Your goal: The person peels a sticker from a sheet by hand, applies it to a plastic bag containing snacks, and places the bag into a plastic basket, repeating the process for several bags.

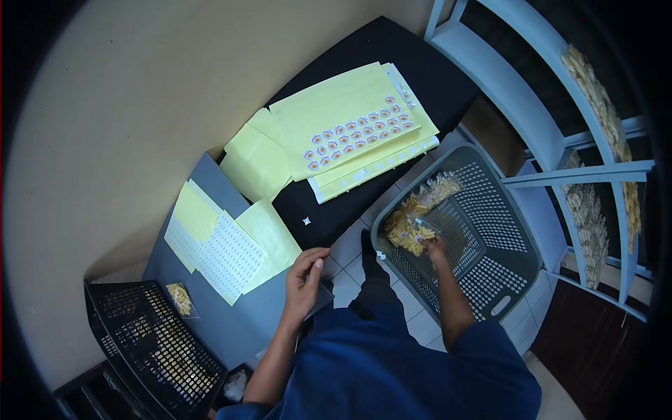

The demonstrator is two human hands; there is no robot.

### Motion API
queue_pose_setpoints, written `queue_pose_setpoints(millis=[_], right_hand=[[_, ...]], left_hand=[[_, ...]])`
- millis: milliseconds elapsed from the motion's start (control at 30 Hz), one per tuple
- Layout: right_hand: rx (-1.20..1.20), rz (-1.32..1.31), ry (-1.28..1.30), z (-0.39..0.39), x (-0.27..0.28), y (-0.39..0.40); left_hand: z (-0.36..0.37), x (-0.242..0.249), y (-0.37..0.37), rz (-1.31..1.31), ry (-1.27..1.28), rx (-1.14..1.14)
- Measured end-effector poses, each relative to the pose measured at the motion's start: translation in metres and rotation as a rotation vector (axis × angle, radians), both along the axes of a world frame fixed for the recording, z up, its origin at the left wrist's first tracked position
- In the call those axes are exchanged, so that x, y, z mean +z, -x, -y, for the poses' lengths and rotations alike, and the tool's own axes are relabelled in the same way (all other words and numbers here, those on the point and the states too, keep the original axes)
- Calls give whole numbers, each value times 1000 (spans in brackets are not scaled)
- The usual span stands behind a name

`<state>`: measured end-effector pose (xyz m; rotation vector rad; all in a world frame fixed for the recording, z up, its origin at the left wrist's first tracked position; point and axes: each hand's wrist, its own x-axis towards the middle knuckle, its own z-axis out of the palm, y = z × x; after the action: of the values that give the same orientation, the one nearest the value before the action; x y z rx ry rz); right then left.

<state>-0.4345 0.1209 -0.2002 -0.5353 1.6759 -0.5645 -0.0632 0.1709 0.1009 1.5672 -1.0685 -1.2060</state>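
My right hand [435, 250] reaches into a grey-green basket [495, 269], its fingers closed on the edge of a clear snack bag [413, 236] with yellow pieces inside. More clear bags [442, 187] lie along the basket's left side. Over the table's near edge hangs my left hand [305, 280], thumb and fingers close together; whether something small is between them cannot be made out. Beyond it, yellow sheets with rows of round orange-and-white stickers [360, 129] lie on the black tabletop [381, 42]. A small white scrap [306, 221] rests nearer on the black surface.
Sheets of small printed labels [234, 255] lie on a grey surface [210, 325] at the left. A single snack bag [180, 299] is beside a black crate [157, 343]. White shelving [553, 143] with packed bags stands at the right. Tiled floor [343, 287] shows between.
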Motion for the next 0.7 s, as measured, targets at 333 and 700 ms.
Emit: queue_pose_setpoints(millis=[333, 700], right_hand=[[-311, -308, 91, 23, -60, 96], [11, -742, 20, 79, -110, 125]], left_hand=[[3, -1, 27, 74, -49, -27], [18, 7, 46, 166, -61, -190]])
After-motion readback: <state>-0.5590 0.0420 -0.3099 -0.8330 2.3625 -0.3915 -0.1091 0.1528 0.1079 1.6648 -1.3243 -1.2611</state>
